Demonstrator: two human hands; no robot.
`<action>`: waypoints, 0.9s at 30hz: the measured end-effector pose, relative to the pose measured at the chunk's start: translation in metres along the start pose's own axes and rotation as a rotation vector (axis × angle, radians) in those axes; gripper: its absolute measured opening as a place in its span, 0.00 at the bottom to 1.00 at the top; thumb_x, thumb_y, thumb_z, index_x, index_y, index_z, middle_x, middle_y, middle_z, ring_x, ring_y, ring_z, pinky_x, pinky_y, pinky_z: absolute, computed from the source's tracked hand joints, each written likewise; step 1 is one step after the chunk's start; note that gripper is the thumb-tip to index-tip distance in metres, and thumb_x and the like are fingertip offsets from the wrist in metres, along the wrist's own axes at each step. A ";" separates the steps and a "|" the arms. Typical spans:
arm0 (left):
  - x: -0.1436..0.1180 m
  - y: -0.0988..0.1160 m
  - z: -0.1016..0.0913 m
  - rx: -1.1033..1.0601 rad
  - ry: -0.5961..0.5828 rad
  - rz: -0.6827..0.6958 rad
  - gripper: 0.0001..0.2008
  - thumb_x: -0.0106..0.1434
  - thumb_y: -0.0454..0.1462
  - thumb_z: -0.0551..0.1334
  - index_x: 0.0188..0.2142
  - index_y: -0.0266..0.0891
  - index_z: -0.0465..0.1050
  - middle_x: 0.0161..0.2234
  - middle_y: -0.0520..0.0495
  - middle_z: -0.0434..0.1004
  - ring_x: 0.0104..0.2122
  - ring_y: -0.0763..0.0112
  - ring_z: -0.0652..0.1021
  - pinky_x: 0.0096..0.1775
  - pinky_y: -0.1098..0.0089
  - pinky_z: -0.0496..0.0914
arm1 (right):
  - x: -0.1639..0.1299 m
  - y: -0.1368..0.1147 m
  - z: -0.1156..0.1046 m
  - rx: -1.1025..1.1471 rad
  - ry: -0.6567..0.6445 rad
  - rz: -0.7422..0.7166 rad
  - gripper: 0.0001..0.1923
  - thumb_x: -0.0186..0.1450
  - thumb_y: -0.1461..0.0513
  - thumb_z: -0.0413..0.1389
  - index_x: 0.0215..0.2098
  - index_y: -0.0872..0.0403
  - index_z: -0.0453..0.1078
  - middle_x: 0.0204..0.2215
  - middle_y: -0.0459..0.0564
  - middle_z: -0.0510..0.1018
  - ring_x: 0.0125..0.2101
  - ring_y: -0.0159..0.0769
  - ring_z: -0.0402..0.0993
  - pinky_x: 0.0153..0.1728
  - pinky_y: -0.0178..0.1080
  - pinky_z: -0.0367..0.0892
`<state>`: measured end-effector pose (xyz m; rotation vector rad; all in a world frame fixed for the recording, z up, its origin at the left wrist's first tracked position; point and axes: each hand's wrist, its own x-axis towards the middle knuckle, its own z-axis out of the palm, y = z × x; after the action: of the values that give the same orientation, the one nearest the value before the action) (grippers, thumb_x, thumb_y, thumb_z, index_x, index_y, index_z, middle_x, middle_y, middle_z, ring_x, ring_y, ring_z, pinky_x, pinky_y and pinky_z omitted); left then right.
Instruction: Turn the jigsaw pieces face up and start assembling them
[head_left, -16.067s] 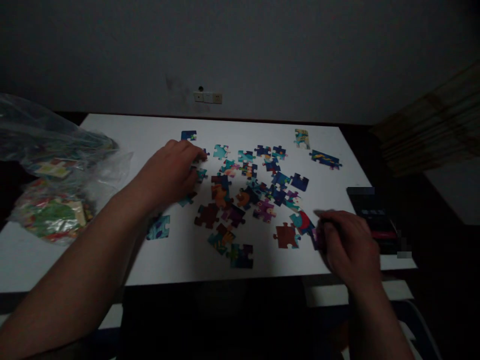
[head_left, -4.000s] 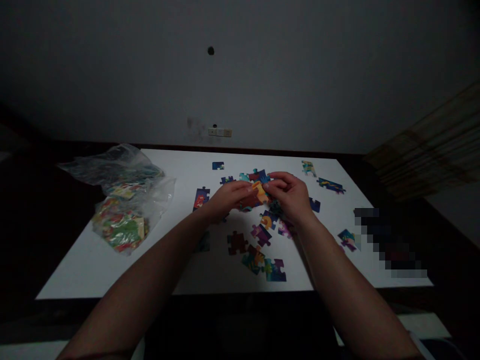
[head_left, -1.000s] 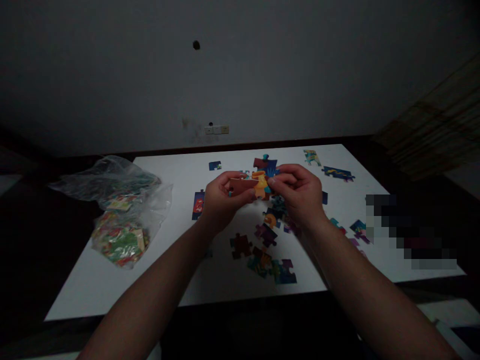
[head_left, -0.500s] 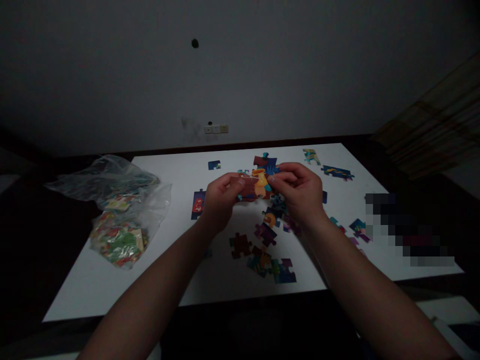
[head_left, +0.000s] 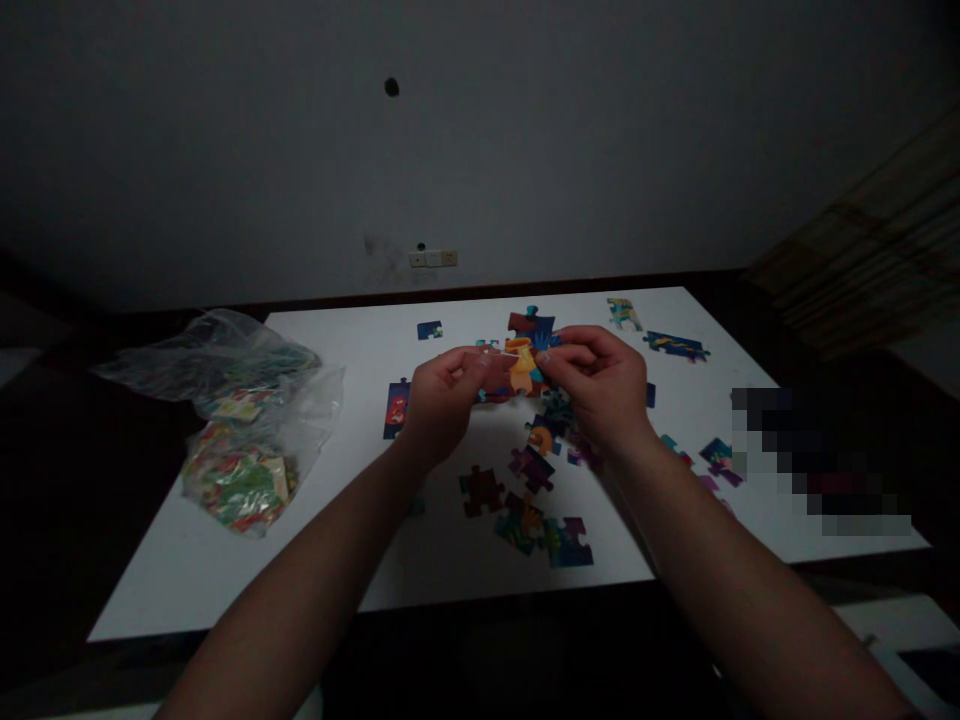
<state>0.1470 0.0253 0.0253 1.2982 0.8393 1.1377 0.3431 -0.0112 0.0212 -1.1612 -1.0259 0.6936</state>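
Note:
My left hand (head_left: 444, 405) is closed, thumb on top, on a brown jigsaw puzzle piece (head_left: 496, 377) held above the table. My right hand (head_left: 600, 378) pinches the edge of a yellow and blue puzzle piece (head_left: 525, 372) that meets the brown one side by side; whether the two are locked together I cannot tell. Just behind them lies a dark red and blue puzzle piece (head_left: 534, 325). Below the hands several loose pieces lie in a group, among them a brown piece (head_left: 481, 490) and a purple piece (head_left: 531, 468). My fingers hide parts of the held pieces.
Clear plastic bags (head_left: 251, 440) with colourful pieces lie on the left of the white table (head_left: 300, 590). Toward the right are a long blue joined strip (head_left: 676, 346), a pale piece (head_left: 624, 313) and several more pieces. A wall with sockets (head_left: 433, 258) stands behind.
Almost nothing differs. Both hands keep their hold on the puzzle pieces in the same place, and the view has shifted very slightly.

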 end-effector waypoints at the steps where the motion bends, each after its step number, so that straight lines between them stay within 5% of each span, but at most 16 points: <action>1: 0.000 -0.001 0.000 0.008 0.000 0.004 0.12 0.70 0.46 0.70 0.42 0.39 0.88 0.48 0.37 0.91 0.44 0.59 0.88 0.47 0.59 0.86 | 0.000 0.000 0.000 -0.003 -0.002 0.000 0.16 0.58 0.56 0.76 0.43 0.46 0.81 0.30 0.43 0.88 0.31 0.40 0.87 0.41 0.48 0.86; 8: 0.002 -0.007 -0.003 -0.073 -0.048 -0.041 0.14 0.69 0.47 0.73 0.46 0.40 0.87 0.44 0.40 0.91 0.37 0.62 0.88 0.43 0.59 0.86 | 0.001 -0.001 0.000 0.019 0.019 0.011 0.17 0.57 0.56 0.76 0.42 0.46 0.80 0.29 0.43 0.87 0.31 0.40 0.87 0.41 0.47 0.86; 12: 0.003 -0.007 -0.002 -0.081 -0.061 -0.051 0.17 0.60 0.47 0.80 0.43 0.39 0.86 0.47 0.40 0.90 0.39 0.62 0.88 0.43 0.60 0.86 | 0.001 -0.002 0.001 0.038 0.007 0.024 0.17 0.56 0.57 0.76 0.41 0.47 0.80 0.29 0.43 0.87 0.31 0.40 0.87 0.41 0.46 0.86; 16: 0.002 -0.006 -0.001 -0.093 -0.049 -0.076 0.19 0.54 0.43 0.83 0.41 0.40 0.86 0.40 0.43 0.89 0.34 0.67 0.86 0.40 0.65 0.84 | 0.000 -0.003 0.001 0.046 -0.014 0.041 0.18 0.56 0.57 0.77 0.42 0.48 0.80 0.29 0.42 0.87 0.31 0.38 0.87 0.41 0.45 0.85; 27: 0.002 -0.004 -0.001 -0.096 -0.043 -0.144 0.17 0.54 0.43 0.82 0.41 0.41 0.86 0.37 0.44 0.89 0.32 0.67 0.85 0.40 0.63 0.83 | 0.000 -0.002 0.002 0.066 -0.109 0.091 0.22 0.56 0.55 0.77 0.46 0.47 0.80 0.29 0.42 0.88 0.30 0.38 0.86 0.39 0.44 0.84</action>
<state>0.1474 0.0281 0.0212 1.1601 0.8229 1.0204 0.3411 -0.0112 0.0235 -1.1273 -1.0383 0.8647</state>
